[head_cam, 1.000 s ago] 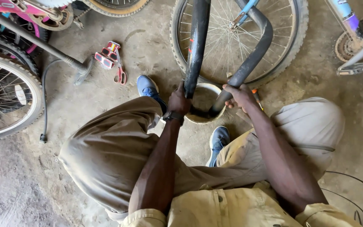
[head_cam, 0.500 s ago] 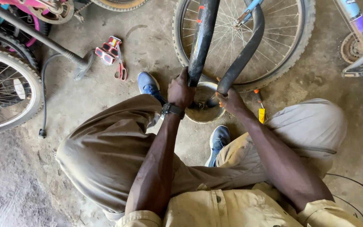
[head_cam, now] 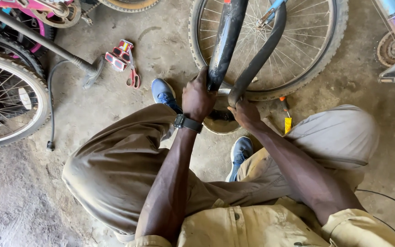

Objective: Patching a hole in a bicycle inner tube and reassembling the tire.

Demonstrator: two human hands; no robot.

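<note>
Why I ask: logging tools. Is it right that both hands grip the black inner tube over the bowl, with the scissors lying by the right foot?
Not quite. In the head view, the scissors lie near the left foot, not the right. Both the left hand and right hand do grip the black inner tube over the bowl.

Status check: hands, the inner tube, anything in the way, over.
Both hands gripping: left hand and right hand each shut on the black inner tube. Tube loop dips into a basin between the feet. Bicycle wheel close behind; nothing blocking.
</note>
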